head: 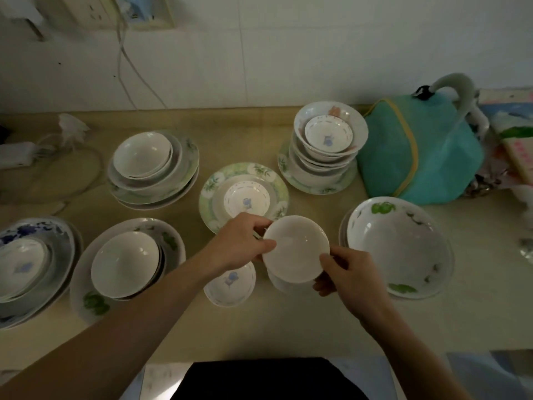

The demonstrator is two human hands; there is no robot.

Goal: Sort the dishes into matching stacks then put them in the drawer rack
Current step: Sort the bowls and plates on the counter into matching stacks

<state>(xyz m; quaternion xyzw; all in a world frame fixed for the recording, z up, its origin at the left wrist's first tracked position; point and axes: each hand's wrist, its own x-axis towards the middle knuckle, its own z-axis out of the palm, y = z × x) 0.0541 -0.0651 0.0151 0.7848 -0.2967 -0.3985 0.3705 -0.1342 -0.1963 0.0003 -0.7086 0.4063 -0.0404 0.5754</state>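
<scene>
**Both hands on a plain white bowl, mid-table**

Far left, a blue-patterned stack (31,264) sits on the table (288,327), then a green-leaf plate (95,304) carrying white bowls. The left hand (239,243) pinches the plain white bowl (295,248) at its rim, the right hand (350,277) has its grip clamped on the opposite edge. Right of that, a big leaf-printed bowl (401,249); behind it, a teal bag (418,151).

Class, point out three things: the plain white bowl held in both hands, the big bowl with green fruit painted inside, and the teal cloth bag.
Plain white bowl (295,248), head view, inner surface.
Big bowl with green fruit (401,249), head view, bare inner floor.
Teal cloth bag (438,151), head view, front fabric panel.
</scene>
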